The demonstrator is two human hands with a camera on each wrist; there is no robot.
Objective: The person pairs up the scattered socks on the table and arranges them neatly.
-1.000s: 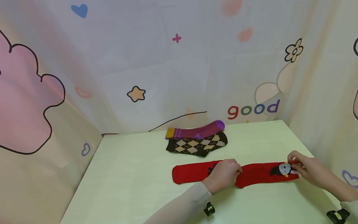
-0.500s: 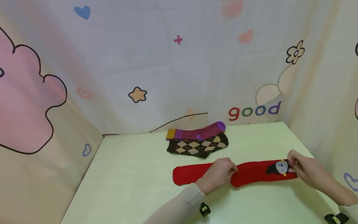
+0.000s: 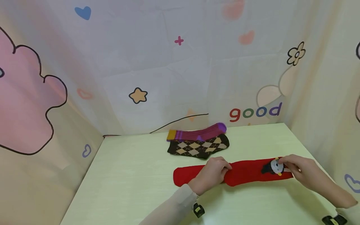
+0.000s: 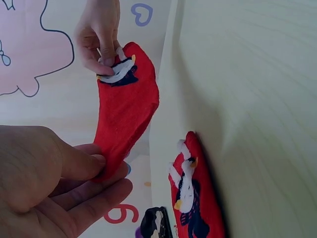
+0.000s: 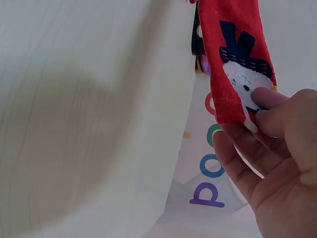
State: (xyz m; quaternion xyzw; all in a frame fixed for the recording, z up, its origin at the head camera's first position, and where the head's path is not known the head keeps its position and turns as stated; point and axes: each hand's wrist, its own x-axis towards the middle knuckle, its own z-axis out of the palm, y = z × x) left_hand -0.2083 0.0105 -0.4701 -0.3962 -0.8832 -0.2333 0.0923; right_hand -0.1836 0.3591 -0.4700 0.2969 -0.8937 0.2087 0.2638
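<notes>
A red sock (image 3: 247, 172) with a black-and-white animal figure is stretched between both hands, raised off the table. My left hand (image 3: 210, 175) pinches its toe end between thumb and fingers. At the other end my right hand (image 3: 301, 168) pinches the cuff beside the white animal face (image 5: 245, 82). A second red sock (image 3: 187, 175) lies flat on the table; my left hand and the held sock cover part of it in the head view. Its animal figure (image 4: 188, 193) shows in the left wrist view, below the held sock.
Behind lie a brown argyle sock (image 3: 194, 148) and a maroon sock (image 3: 194, 135) with purple toe and mustard cuff, side by side. The pale green table (image 3: 126, 181) meets a printed curtain (image 3: 157, 62) at its back and sides.
Both hands have moved left with the held red sock, bringing it over the second red sock. The socks on the table have stayed put.
</notes>
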